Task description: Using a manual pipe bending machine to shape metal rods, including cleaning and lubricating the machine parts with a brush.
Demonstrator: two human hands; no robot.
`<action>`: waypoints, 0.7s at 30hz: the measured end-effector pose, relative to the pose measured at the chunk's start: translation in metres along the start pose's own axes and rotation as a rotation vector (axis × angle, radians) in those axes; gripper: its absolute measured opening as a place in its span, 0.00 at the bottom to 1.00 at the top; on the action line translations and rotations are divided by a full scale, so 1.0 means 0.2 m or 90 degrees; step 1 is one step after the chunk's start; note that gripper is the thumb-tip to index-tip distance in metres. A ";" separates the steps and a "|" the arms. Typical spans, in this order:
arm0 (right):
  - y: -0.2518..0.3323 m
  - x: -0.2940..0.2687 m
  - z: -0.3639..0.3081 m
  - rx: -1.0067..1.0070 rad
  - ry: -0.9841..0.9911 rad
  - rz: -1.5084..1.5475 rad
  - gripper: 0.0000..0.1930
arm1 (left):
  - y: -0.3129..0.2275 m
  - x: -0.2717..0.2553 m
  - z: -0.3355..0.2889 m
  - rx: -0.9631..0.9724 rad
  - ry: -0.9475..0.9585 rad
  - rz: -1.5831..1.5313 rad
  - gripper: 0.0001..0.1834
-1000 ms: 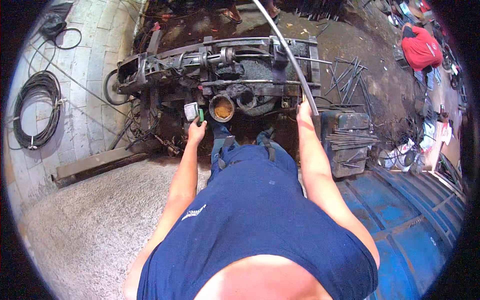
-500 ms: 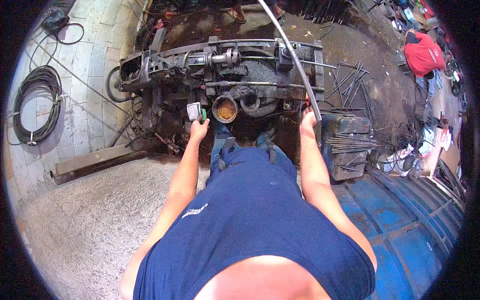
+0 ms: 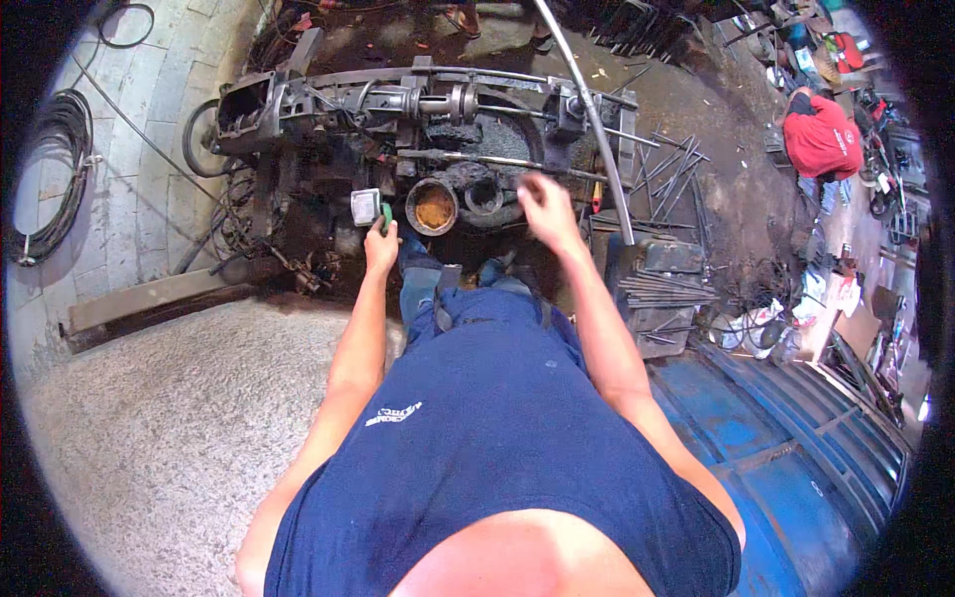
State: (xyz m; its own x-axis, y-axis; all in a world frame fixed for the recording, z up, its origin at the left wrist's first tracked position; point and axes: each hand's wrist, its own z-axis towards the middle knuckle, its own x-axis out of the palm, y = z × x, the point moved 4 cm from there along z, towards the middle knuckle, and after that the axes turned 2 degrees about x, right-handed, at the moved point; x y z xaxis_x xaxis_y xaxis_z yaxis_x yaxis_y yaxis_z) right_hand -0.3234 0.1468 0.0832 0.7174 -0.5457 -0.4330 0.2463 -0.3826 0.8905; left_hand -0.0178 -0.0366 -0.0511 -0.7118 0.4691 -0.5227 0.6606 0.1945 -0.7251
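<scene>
Rough pale slab [image 3: 179,428] spreads at my lower left, a light block wall [image 3: 169,90] rises beyond it with a coil of black cable [image 3: 60,179] against it, and ribbed blue panels [image 3: 736,433] lie at my lower right. Before me stretches a dark, greasy machine [image 3: 448,103] of bars, rods and collars. My left hand [image 3: 381,247] is clamped on a green-handled tool [image 3: 365,207], its pale square head upward, just left of a round metal cup [image 3: 434,207] with orange-brown stuff inside; a second open ring [image 3: 484,197] sits right beside that cup. My right hand [image 3: 547,211] is over the near edge of the machine, to the right of the ring, fingers curled inward; I cannot tell whether anything is between them, or whether they touch the metal. Just right of it is a small reddish handle [image 3: 598,197], and near that a long pale tube [image 3: 589,104] slants across the machine, its lower end near a grimy metal box [image 3: 668,256] with thin rods [image 3: 665,290] on top. More rods [image 3: 681,171] lie crossed on the dark floor [image 3: 736,139], and farther off a person in a red shirt [image 3: 822,139] bends low
</scene>
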 end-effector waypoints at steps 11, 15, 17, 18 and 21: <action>0.39 -0.37 0.78 -0.125 -0.203 -0.437 0.29 | 0.06 0.02 0.04 -0.037 -0.048 0.038 0.25; 0.23 -0.33 0.83 -0.046 -0.149 -0.509 0.35 | 0.05 0.00 0.04 -0.025 -0.039 0.006 0.25; 0.21 -0.33 0.83 -0.070 -0.175 -0.498 0.34 | 0.05 -0.01 0.01 -0.034 -0.025 -0.009 0.25; 0.20 -0.33 0.83 -0.068 -0.172 -0.497 0.34 | 0.04 -0.02 0.00 -0.028 -0.027 -0.003 0.25; 0.21 -0.34 0.83 -0.063 -0.208 -0.430 0.31 | -0.02 -0.04 -0.02 0.031 -0.057 0.072 0.28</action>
State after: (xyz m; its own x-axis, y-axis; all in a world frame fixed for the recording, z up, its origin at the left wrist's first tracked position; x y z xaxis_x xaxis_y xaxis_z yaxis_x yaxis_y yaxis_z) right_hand -0.4703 0.0448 0.1262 0.1631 -0.4157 -0.8948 0.6326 -0.6519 0.4182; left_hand -0.0145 -0.0377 -0.0417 -0.6539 0.4061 -0.6384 0.7265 0.1014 -0.6796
